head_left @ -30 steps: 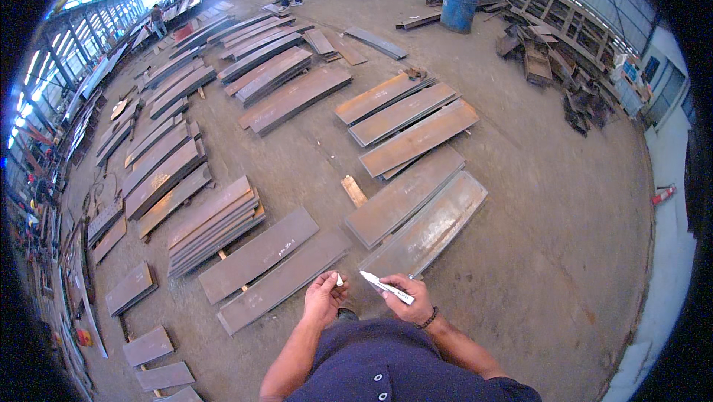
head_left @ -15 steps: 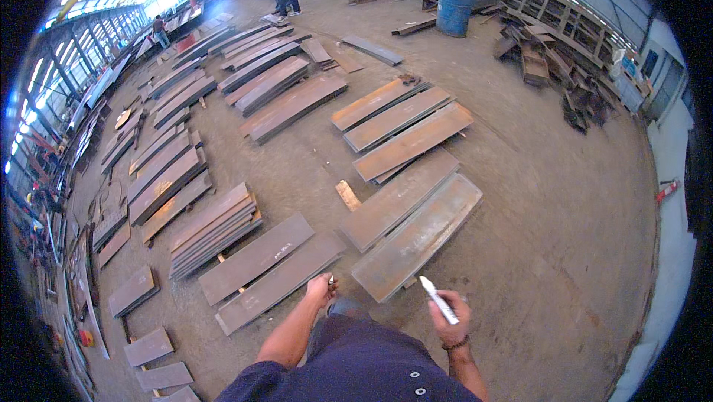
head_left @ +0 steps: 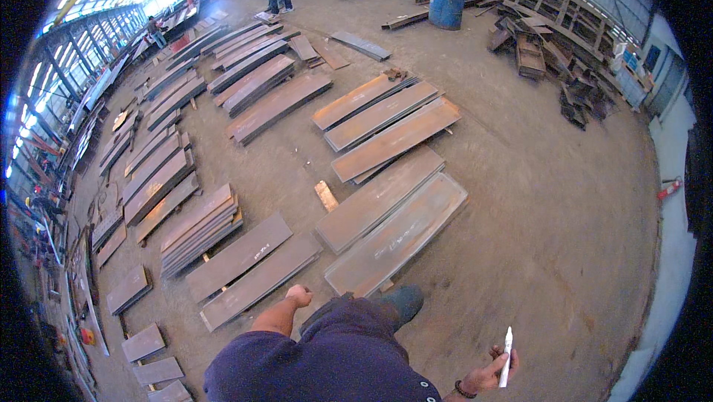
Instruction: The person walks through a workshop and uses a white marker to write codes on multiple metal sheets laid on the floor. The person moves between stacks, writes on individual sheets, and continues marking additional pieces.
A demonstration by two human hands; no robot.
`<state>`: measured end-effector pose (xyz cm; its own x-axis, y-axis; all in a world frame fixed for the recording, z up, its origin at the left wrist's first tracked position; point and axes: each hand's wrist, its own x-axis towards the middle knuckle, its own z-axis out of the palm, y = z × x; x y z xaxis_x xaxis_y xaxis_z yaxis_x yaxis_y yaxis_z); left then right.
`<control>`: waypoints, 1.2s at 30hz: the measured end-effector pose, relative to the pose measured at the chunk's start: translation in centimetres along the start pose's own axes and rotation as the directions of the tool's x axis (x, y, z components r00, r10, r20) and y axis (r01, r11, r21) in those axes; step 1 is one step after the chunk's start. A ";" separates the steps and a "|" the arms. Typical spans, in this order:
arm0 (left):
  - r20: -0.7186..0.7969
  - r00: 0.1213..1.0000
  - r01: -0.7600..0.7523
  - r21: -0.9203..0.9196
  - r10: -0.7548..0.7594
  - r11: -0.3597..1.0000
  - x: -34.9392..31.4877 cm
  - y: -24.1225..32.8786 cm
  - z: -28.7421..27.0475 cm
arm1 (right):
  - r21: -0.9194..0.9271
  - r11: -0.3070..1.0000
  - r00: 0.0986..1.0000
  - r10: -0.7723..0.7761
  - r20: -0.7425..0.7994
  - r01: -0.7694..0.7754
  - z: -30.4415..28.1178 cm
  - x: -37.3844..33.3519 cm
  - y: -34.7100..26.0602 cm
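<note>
My right hand [head_left: 487, 377], low on the right with a dark band at its wrist, grips a white marker [head_left: 506, 354] that points upward, its tip bare. Over the end of a steel plate pair is my left hand [head_left: 299, 296], closed; whatever its fingers hold is hidden. Just ahead lies a grey-brown steel plate [head_left: 405, 235] with faint chalky writing, and beside it a browner plate [head_left: 382, 198]. To the left of these, two long plates [head_left: 241, 257] rest on wooden strips, the upper one also marked in white.
Stacked plates [head_left: 200, 231] and more rows spread left and ahead. A wood block [head_left: 325, 196] lies between rows. Farther off are a blue drum [head_left: 447, 4], scrap steel [head_left: 531, 53] and two standing people. A red extinguisher [head_left: 670, 189] is by the right wall.
My right hand has swung right and down with the marker, which now stands more upright. My left hand has shifted left. A foot has come into sight as my body moved.
</note>
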<state>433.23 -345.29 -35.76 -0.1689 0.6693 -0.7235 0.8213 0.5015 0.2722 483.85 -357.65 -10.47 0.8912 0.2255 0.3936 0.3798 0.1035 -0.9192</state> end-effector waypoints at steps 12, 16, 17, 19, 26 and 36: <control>-0.087 0.991 -0.107 -0.005 0.106 0.994 17.9 37.2 0.2 | -0.066 0.996 0.943 0.084 0.321 -0.066 23.7 28.7 9.5; -0.053 0.977 -0.206 0.024 0.207 0.978 21.0 53.6 -2.2 | -0.198 0.978 0.931 0.009 0.365 0.068 30.2 39.6 11.5; -0.018 0.972 -0.232 0.034 0.233 0.972 21.7 57.7 -2.9 | -0.298 0.954 0.937 0.089 0.339 0.017 31.8 41.8 12.4; -0.160 0.898 -0.419 -0.021 0.411 0.908 23.1 65.1 -5.3 | -0.222 0.974 0.971 0.096 0.220 -0.046 34.8 45.8 14.2; -0.263 0.895 -0.405 -0.136 0.361 0.904 33.5 81.6 -10.3 | -0.235 0.968 0.975 0.134 0.175 -0.090 48.9 60.4 24.0; -0.024 0.923 0.296 -0.594 -0.385 0.748 40.2 91.9 -1.7 | -0.042 0.993 0.692 0.110 0.713 -0.114 84.8 88.4 33.5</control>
<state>500.98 -271.33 -38.78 -0.4849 0.4377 -0.7572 0.2402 0.8991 0.3659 554.30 -252.06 -5.86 0.4814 0.8586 0.1762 0.2854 0.0365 -0.9577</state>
